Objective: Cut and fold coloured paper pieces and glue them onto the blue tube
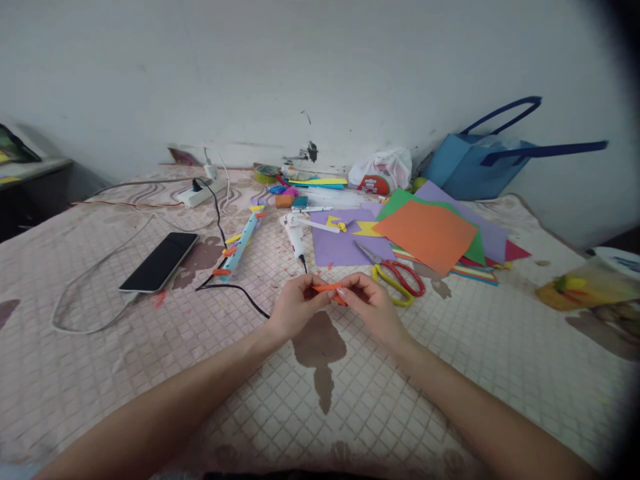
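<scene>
Between both hands, over the middle of the table, is a small piece of orange paper [327, 288]. My left hand [299, 303] pinches its left end, and my right hand [369, 303] pinches its right end. The fingers cover much of the paper, so its full shape is hidden. Scissors [395, 277] with red and yellow handles lie just beyond my right hand. A white glue gun [295, 237] rests farther back, its black cord running toward my left hand. To the left lies a light blue strip [241, 243] with orange and yellow pieces along it.
A phone [160, 262] on a charging cable lies at left, before a power strip [203, 193]. Coloured paper sheets [430, 233] are piled at right. Behind stand a blue bag [473, 167] and a white plastic bag [387, 167]. A plastic container [590, 280] is at far right.
</scene>
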`<action>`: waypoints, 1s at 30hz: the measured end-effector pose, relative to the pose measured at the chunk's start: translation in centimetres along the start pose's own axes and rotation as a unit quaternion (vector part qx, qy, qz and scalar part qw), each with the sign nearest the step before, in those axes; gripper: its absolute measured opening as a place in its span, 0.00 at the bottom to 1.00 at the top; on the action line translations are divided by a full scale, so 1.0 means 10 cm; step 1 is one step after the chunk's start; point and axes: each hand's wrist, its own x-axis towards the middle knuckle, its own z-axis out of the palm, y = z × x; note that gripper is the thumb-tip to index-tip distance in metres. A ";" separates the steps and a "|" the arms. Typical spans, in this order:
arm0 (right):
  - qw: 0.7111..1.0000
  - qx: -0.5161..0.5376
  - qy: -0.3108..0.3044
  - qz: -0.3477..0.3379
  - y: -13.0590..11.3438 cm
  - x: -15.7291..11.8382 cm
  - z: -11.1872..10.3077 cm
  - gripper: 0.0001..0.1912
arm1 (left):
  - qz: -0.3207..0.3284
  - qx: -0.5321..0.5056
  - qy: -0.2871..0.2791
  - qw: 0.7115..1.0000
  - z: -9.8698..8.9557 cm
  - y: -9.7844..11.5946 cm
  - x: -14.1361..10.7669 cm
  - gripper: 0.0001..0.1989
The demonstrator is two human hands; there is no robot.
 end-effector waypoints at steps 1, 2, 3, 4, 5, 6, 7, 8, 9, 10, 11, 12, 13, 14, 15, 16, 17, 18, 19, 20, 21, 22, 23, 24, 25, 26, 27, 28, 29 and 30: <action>1.000 -0.002 0.000 0.000 0.00 0.00 0.00 0.07 | 0.000 -0.002 -0.002 1.000 0.00 0.00 0.00 0.13; 1.000 -0.006 0.000 -0.001 -0.01 0.00 0.00 0.07 | 0.000 -0.002 -0.004 1.000 0.00 0.01 -0.01 0.13; 1.000 -0.011 0.001 -0.003 -0.01 0.00 0.00 0.07 | 0.001 -0.001 -0.006 1.000 0.00 0.01 -0.01 0.13; 1.000 -0.017 0.003 -0.006 -0.02 0.00 0.00 0.07 | 0.002 0.001 -0.008 1.000 0.00 0.01 -0.01 0.12; 1.000 -0.022 0.006 -0.010 -0.02 0.00 0.00 0.07 | 0.003 0.004 -0.010 1.000 0.00 0.01 -0.01 0.12; 1.000 -0.027 0.008 -0.013 -0.02 0.00 0.00 0.07 | 0.004 0.008 -0.010 1.000 0.00 0.00 -0.01 0.12; 0.999 -0.031 0.010 -0.017 -0.02 0.00 0.00 0.07 | 0.005 0.011 -0.010 1.000 0.00 0.00 -0.01 0.12; 0.999 -0.033 0.011 -0.019 -0.02 0.00 0.00 0.07 | 0.005 0.013 -0.012 1.000 0.00 0.00 -0.01 0.12; 0.999 -0.034 0.011 -0.021 -0.02 0.00 0.00 0.07 | 0.005 0.014 -0.012 1.000 0.00 -0.01 -0.01 0.12; 0.999 -0.033 0.010 -0.023 -0.02 0.00 0.00 0.07 | 0.003 0.014 -0.013 1.000 0.01 -0.01 -0.01 0.12; 0.999 -0.031 0.009 -0.023 -0.03 -0.01 0.00 0.07 | 0.001 0.014 -0.013 1.000 0.01 -0.01 -0.01 0.12; 0.999 -0.028 0.007 -0.022 -0.03 -0.01 0.00 0.07 | -0.001 0.014 -0.013 1.000 0.01 -0.01 -0.02 0.12; 0.999 -0.025 0.005 -0.021 -0.04 -0.01 0.00 0.08 | -0.002 0.013 -0.012 1.000 0.02 -0.01 -0.02 0.12; 1.000 -0.023 0.004 -0.021 -0.04 -0.01 0.00 0.08 | -0.003 0.014 -0.011 1.000 0.02 0.00 -0.02 0.12; 1.000 -0.023 0.004 -0.020 -0.05 -0.02 0.00 0.08 | -0.002 0.016 -0.008 1.000 0.03 0.00 -0.03 0.12; 1.000 -0.024 0.005 -0.019 -0.05 -0.02 0.00 0.08 | -0.002 0.016 -0.008 1.000 0.03 0.01 -0.03 0.12; 0.999 -0.026 0.006 -0.019 -0.05 -0.02 0.00 0.08 | -0.001 0.014 -0.008 1.000 0.03 0.01 -0.03 0.11; 0.999 -0.027 0.007 -0.018 -0.05 -0.02 0.00 0.08 | 0.000 0.011 -0.009 1.000 0.03 0.02 -0.03 0.11; 0.999 -0.028 0.007 -0.018 -0.05 -0.01 0.00 0.08 | 0.002 0.008 -0.012 1.000 0.04 0.02 -0.03 0.11; 0.999 -0.028 0.006 -0.018 -0.05 -0.01 0.00 0.08 | 0.005 0.004 -0.014 1.000 0.04 0.02 -0.03 0.11; 0.999 -0.029 0.005 -0.019 -0.05 -0.01 0.01 0.08 | 0.009 0.000 -0.017 1.000 0.04 0.02 -0.03 0.11; 0.999 -0.030 0.004 -0.020 -0.05 -0.01 0.01 0.08 | 0.011 -0.002 -0.018 1.000 0.04 0.02 -0.03 0.11; 0.999 -0.034 0.004 -0.021 -0.06 -0.01 0.01 0.08 | 0.011 -0.003 -0.019 1.000 0.04 0.02 -0.03 0.12; 0.999 -0.039 0.005 -0.023 -0.07 -0.01 0.01 0.08 | 0.009 -0.005 -0.018 1.000 0.03 0.02 -0.04 0.12; 0.999 -0.045 0.006 -0.025 -0.07 -0.01 0.01 0.08 | 0.006 -0.006 -0.018 1.000 0.03 0.02 -0.04 0.12; 0.998 -0.051 0.007 -0.027 -0.08 -0.02 0.01 0.08 | 0.004 -0.007 -0.017 1.000 0.03 0.01 -0.04 0.13; 0.998 -0.054 0.008 -0.029 -0.09 -0.02 0.02 0.08 | 0.003 -0.006 -0.015 1.000 0.03 0.02 -0.04 0.13; 0.998 -0.056 0.008 -0.030 -0.10 -0.02 0.02 0.08 | 0.002 -0.005 -0.012 1.000 0.04 0.02 -0.05 0.13; 0.998 -0.056 0.008 -0.031 -0.10 -0.02 0.02 0.08 | 0.001 -0.002 -0.009 1.000 0.04 0.02 -0.05 0.13; 0.998 -0.057 0.008 -0.030 -0.10 -0.03 0.02 0.08 | 0.000 0.000 -0.006 1.000 0.04 0.02 -0.05 0.13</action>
